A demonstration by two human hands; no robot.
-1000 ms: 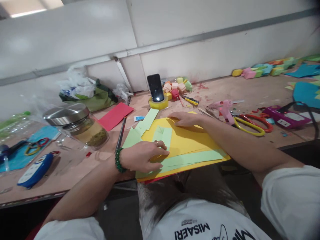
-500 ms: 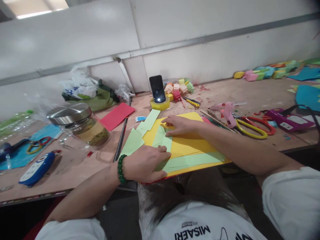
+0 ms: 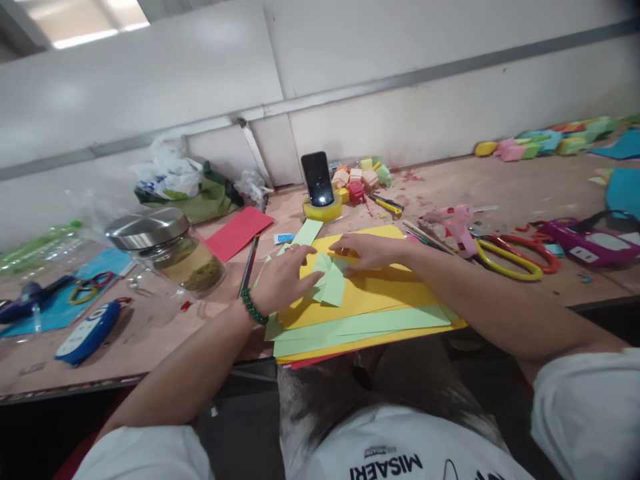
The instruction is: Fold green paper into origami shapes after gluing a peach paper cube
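Observation:
A folded light green paper piece [image 3: 333,288] lies on the yellow paper sheets [image 3: 385,290] in front of me. My left hand [image 3: 286,277], with a green bead bracelet at the wrist, hovers at its left side, thumb and fingers apart. At the upper right of the piece is my right hand [image 3: 371,252], its fingers curved and spread, thumb close to the paper's edge. Long light green paper strips [image 3: 360,325] lie along the near edge of the yellow stack. Another green strip [image 3: 307,232] shows beyond my left hand, which partly covers the green pieces under it.
On the left stand a glass jar [image 3: 193,263] with a steel lid and a blue-white handheld device [image 3: 89,333]. A phone [image 3: 317,179] leans upright at the back. To the right lie a pink glue gun [image 3: 463,230], scissors [image 3: 510,261] and a purple device [image 3: 585,240].
My left hand has lifted off the near green strips and moved up and left, uncovering the folded green piece. My right hand stays nearly in place, its fingers slightly more spread.

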